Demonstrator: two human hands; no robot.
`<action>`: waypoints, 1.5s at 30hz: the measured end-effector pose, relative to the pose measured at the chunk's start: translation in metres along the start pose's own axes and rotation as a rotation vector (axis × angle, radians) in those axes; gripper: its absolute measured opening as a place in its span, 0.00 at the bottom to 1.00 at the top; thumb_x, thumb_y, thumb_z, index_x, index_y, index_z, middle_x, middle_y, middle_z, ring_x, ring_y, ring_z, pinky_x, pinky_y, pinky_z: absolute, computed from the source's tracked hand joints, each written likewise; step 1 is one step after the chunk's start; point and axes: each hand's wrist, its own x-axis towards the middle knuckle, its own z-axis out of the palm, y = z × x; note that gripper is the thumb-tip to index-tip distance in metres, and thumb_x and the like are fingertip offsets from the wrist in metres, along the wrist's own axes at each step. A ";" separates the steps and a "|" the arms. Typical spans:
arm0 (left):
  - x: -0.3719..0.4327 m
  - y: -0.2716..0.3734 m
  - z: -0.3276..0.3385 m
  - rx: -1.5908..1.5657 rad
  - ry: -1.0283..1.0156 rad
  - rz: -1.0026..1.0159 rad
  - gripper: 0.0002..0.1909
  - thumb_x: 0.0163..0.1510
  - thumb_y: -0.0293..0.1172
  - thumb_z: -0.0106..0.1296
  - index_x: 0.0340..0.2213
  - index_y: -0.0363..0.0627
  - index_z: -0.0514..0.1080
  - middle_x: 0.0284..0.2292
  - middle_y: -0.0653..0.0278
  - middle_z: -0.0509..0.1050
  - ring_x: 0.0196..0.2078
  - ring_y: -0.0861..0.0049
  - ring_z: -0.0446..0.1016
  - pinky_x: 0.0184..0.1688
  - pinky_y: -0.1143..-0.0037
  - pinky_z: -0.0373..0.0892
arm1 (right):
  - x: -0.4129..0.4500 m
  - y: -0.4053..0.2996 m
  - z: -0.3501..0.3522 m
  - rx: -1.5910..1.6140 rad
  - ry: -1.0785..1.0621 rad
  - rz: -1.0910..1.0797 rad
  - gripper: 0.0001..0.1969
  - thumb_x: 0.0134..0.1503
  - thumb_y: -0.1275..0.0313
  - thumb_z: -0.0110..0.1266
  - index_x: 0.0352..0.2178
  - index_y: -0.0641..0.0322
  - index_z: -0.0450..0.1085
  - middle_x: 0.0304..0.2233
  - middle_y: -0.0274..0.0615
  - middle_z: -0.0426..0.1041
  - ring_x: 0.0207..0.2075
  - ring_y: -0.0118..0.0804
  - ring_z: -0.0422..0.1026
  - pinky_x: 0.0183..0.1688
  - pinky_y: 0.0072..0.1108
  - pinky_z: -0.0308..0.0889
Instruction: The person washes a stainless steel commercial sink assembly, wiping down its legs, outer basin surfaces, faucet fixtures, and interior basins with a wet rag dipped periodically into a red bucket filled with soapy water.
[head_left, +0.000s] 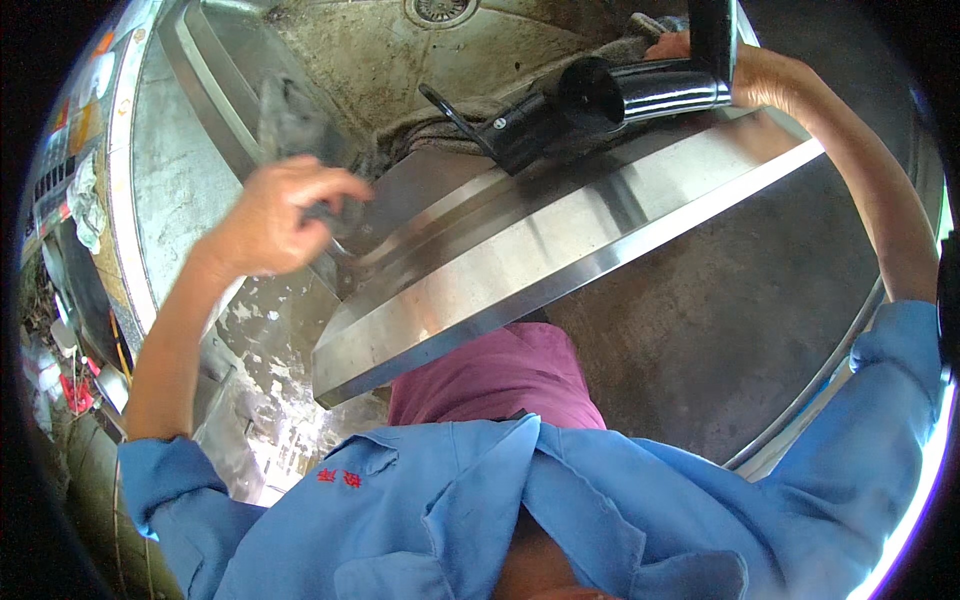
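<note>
My left hand (281, 214) is blurred, its fingers curled around a dark thing (330, 217) too smeared to name. It hovers over the left side of a stainless steel rim (517, 255). A glossy black tubular fitting (667, 90), with a bracket and thin lever (454, 112), lies above the rim's long side. Behind its upright black bar (712, 34), my right hand (671, 46) is partly hidden, close to a grey cloth (442, 124); its grip cannot be made out.
A round drain strainer (441, 7) sits in the stained surface at the top. Another steel edge (217, 90) runs along the left, beside a blurred grey shape (292, 112). Mixed clutter (75, 375) lines the far left. Dark floor (720, 315) spreads right of my purple trousers (495, 375).
</note>
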 end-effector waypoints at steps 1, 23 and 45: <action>0.009 0.010 0.013 -0.084 -0.047 -0.066 0.19 0.35 0.20 0.46 0.35 0.45 0.68 0.27 0.63 0.70 0.30 0.72 0.67 0.33 0.76 0.66 | -0.005 -0.007 -0.006 -0.052 -0.031 -0.078 0.23 0.44 0.74 0.54 0.44 0.59 0.61 0.40 0.47 0.67 0.43 0.40 0.67 0.50 0.28 0.60; 0.077 0.010 0.056 0.414 0.315 0.577 0.22 0.44 0.29 0.42 0.44 0.54 0.64 0.46 0.72 0.62 0.50 0.73 0.57 0.49 0.74 0.55 | -0.040 -0.107 -0.031 0.096 -0.348 -0.055 0.22 0.55 0.54 0.35 0.37 0.59 0.67 0.34 0.45 0.70 0.36 0.43 0.68 0.40 0.26 0.63; 0.080 0.007 0.055 0.546 0.442 0.806 0.22 0.36 0.31 0.45 0.39 0.55 0.69 0.47 0.73 0.63 0.36 0.77 0.65 0.31 0.78 0.61 | -0.098 -0.095 0.004 -0.111 0.480 -0.109 0.28 0.48 0.45 0.40 0.35 0.58 0.69 0.37 0.45 0.69 0.46 0.39 0.63 0.50 0.29 0.54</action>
